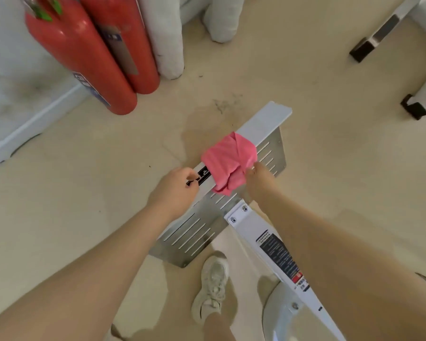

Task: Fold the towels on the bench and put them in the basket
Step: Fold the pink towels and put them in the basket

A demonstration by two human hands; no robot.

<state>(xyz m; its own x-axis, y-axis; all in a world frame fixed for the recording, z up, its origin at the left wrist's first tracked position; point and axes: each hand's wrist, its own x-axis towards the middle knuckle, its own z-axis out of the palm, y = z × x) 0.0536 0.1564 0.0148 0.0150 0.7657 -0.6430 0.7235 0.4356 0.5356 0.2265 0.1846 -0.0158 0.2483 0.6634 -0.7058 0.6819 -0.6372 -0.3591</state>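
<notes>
A pink towel (228, 162) lies crumpled over the white bar (265, 123) of a low metal bench or frame with a slotted steel plate (194, 236). My right hand (257, 179) pinches the towel's near right edge. Just left of the towel, my left hand (176, 190) hovers over the bar by a black label, its fingers curled and holding nothing that I can see. No basket is in view.
Two red fire extinguishers (84, 52) stand at the back left beside white padded rolls (167, 38). A white frame leg (278, 257) runs toward me on the right. My shoe (213, 289) is on the beige floor below. Dark furniture feet (362, 49) sit far right.
</notes>
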